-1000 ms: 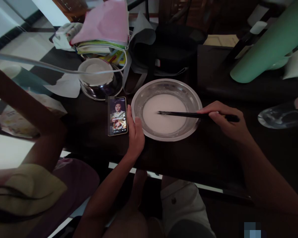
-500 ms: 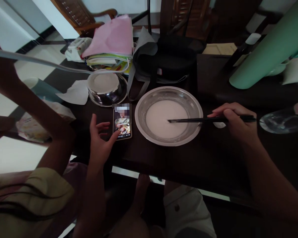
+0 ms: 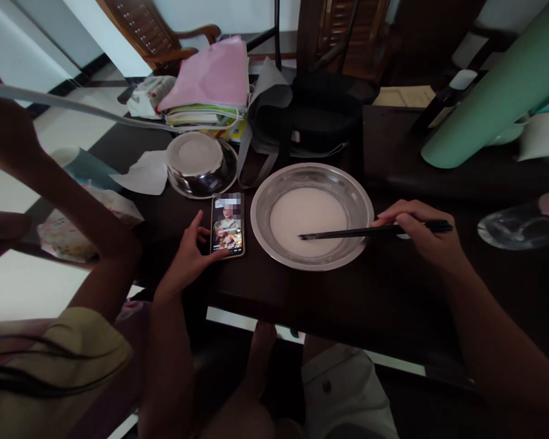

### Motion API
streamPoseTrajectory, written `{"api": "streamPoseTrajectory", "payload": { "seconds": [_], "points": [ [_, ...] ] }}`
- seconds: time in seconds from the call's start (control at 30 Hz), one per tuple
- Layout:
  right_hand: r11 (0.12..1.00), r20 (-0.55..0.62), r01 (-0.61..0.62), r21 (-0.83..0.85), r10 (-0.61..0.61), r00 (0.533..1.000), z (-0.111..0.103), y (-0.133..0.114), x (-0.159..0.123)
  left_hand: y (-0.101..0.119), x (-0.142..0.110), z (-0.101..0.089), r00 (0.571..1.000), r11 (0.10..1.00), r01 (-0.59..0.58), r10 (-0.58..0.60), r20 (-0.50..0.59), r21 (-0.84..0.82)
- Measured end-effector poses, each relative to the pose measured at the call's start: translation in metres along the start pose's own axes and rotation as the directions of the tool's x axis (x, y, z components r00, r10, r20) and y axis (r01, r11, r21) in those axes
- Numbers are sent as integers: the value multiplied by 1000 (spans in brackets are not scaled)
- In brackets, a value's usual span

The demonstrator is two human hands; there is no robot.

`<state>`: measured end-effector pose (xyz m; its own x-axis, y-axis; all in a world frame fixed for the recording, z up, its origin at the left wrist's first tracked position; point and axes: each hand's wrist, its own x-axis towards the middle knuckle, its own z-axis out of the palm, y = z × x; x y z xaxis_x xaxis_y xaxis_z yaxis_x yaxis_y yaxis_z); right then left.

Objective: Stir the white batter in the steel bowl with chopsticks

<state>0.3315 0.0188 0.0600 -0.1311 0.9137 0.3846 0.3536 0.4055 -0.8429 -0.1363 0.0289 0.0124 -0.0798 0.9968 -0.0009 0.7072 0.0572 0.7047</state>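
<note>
A wide metal bowl stands on the dark table, holding a milky white liquid. My right hand is closed around black chopsticks, which reach over the bowl's right rim with their tips in the liquid. To the left of the bowl lies a phone with a lit screen showing a person in patterned clothes. My left hand is at the phone's lower left, fingers apart, thumb on the bottom of the screen and fingertips by its left edge.
An upturned metal bowl sits behind the phone. Farther back are a pink folder on books and a dark bag. A green cylinder and a clear plastic bottle are on the right. Another person's arm is at left.
My left hand has left the bowl's rim and moved left to the phone, its thumb now on the screen. The chopsticks have shifted about in the liquid, still in my right hand.
</note>
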Motion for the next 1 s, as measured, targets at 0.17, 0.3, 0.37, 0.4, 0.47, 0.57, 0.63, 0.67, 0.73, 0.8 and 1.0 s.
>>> {"api": "streamPoseTrajectory", "payload": {
  "seconds": [0.17, 0.3, 0.37, 0.4, 0.47, 0.57, 0.63, 0.67, 0.73, 0.8, 1.0],
  "points": [
    [998, -100, -38, -53, 32, 994, 0, -2, 1, 9, 4, 6, 986, 997, 54, -46, -157, 47],
    [1000, -37, -27, -13, 26, 999, 1, -5, 2, 11, 1, 9, 979, 999, 28, -19, -201, 41],
    [999, -12, -2, -41, 1, 1000, 1, -4, 1, 11, -1, 11, 972, 998, -15, 27, -235, 56],
    [998, -28, 2, -59, -3, 1000, 2, -3, 1, 11, -2, 12, 966, 996, -40, 58, -254, 75],
    [998, -106, -21, -52, 16, 994, 1, -2, 0, 12, -4, 13, 953, 988, -93, 125, -275, 127],
    [999, -137, -43, 21, 45, 990, 1, -1, -2, 16, -7, 15, 946, 970, -132, 185, -267, 205],
    [1000, -47, -10, 9, 11, 999, 1, -1, -2, 17, -8, 16, 949, 963, -118, 181, -256, 244],
    [1000, -8, 12, -20, -12, 1000, 1, -2, -2, 18, -8, 16, 952, 960, -108, 175, -252, 258],
    [996, -5, 31, -80, -31, 999, 1, -2, -1, 18, -9, 17, 956, 956, -95, 166, -243, 278],
    [996, -85, 3, -92, -11, 996, 1, -2, -1, 17, -8, 18, 959, 953, -88, 160, -233, 289],
    [998, 21, 36, -48, -35, 999, 2, -4, 0, 17, -8, 18, 965, 952, -60, 133, -227, 300]
  ]
}}
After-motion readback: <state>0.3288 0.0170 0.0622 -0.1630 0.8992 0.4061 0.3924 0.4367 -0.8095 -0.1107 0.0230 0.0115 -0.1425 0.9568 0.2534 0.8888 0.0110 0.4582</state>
